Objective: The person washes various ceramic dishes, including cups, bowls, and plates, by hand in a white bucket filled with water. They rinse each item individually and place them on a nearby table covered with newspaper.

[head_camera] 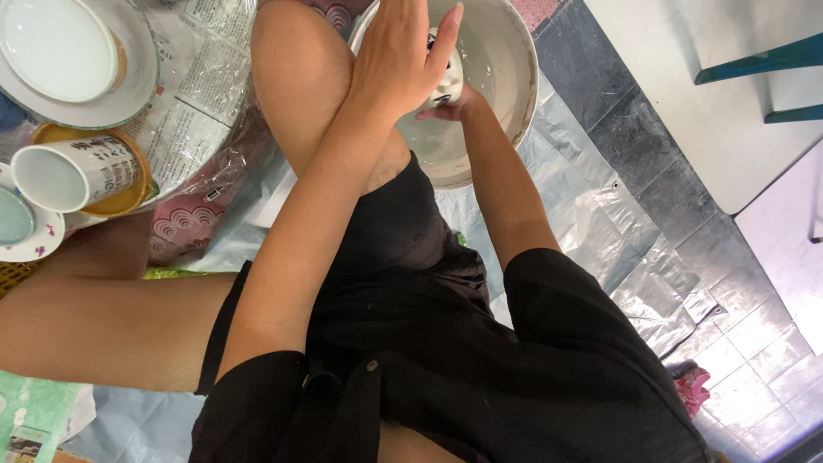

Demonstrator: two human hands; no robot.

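Note:
A large white basin (506,51) holding water stands on the floor just beyond my knees. Over it, my left hand (396,62) lies with straight fingers across a small white cup with dark markings (449,82). My right hand (449,108) reaches in from the right and supports the cup from below; it is mostly hidden by the cup and the left hand. My bare knee (296,69) rises to the left of the basin.
A round tray (141,81) with a white plate (56,47) sits at the top left on newspaper. A printed mug (81,171) lies on its side on a brown saucer, beside a flowered saucer (34,244). Plastic sheeting (591,214) covers the tiled floor. A white table (729,129) stands at the right.

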